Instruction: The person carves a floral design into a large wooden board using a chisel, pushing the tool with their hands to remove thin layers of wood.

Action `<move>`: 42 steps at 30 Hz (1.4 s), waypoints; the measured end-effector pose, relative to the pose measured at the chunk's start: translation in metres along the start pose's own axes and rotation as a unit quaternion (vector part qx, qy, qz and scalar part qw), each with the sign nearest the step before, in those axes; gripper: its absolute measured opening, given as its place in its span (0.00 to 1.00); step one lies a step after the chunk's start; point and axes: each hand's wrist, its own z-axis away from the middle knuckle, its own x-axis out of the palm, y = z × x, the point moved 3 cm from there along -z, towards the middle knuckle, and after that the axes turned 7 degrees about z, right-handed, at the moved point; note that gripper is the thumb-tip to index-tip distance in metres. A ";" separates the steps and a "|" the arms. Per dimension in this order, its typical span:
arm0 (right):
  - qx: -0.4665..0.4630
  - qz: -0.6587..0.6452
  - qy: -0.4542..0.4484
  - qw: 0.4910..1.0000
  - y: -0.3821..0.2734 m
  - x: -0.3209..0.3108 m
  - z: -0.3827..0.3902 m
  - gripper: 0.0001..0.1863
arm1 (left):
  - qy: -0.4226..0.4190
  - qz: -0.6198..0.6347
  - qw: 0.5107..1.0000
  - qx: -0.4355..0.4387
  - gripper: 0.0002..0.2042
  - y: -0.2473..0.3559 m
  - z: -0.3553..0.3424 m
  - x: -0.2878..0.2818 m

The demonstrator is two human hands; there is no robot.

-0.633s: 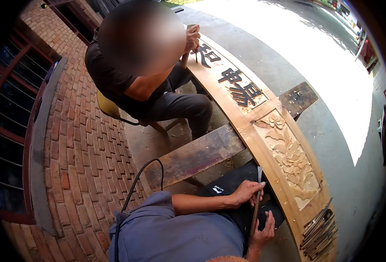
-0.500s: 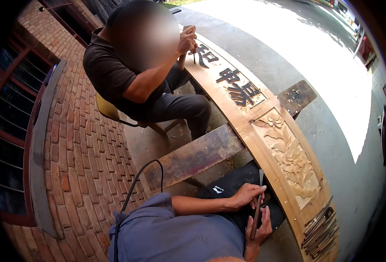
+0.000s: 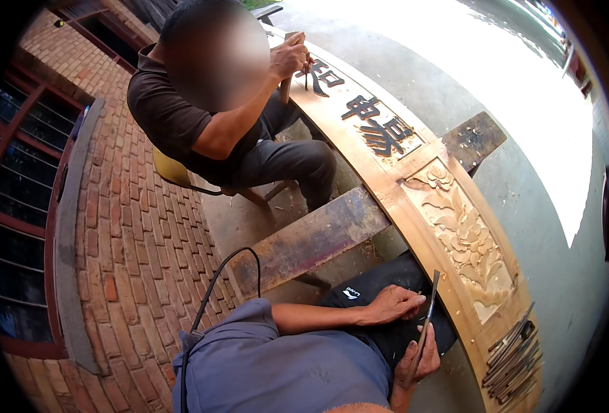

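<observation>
My right hand is wrapped round the handle of a long, slim chisel, its flat metal blade tilted up toward the board's near edge. Just left of the blade is my left hand, fingers curled and the fingertips close together. Whatever may be between them is hidden. Both hands are above my dark trousers, beside a long wooden board. Facing me on that board is a carved panel of flowers and leaves.
Several carving tools lie at the board's near end. Wood chips litter the dark bench top under the board. A co-worker sits further along, working near dark carved characters. A brick wall stands at left.
The chisel has shifted right and its blade now reaches over the board's edge. My left hand has come off it; my right hand has closed round the handle.
</observation>
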 end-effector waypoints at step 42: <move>0.389 0.111 0.049 0.913 0.252 -0.240 -0.083 0.18 | 0.037 -0.357 0.930 0.076 0.13 -0.021 -0.018 0.018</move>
